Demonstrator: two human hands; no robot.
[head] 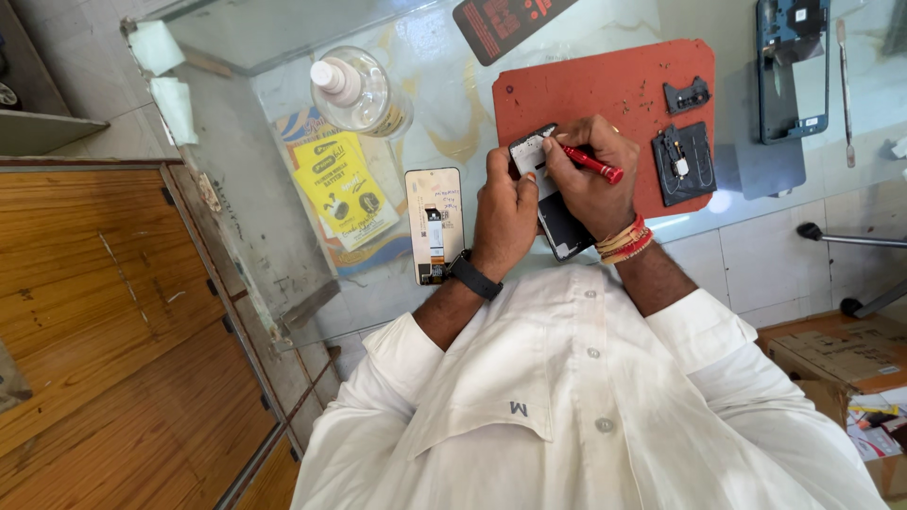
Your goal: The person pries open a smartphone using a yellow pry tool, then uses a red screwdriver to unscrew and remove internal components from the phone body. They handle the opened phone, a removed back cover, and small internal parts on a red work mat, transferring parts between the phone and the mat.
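Head view shows the person's left hand (503, 212) clamped around an opened phone (548, 194) at the near edge of the red work mat (605, 94), while the right hand (590, 175) pinches a red screwdriver (593, 163) with its tip down in the phone's far end. Probably best to keep the driver upright and the phone pinned steady so the tip doesn't slip. A detached screen (436, 225) lies just left.

Both hands (553, 184) work a red screwdriver (593, 163) on a phone (557, 222)
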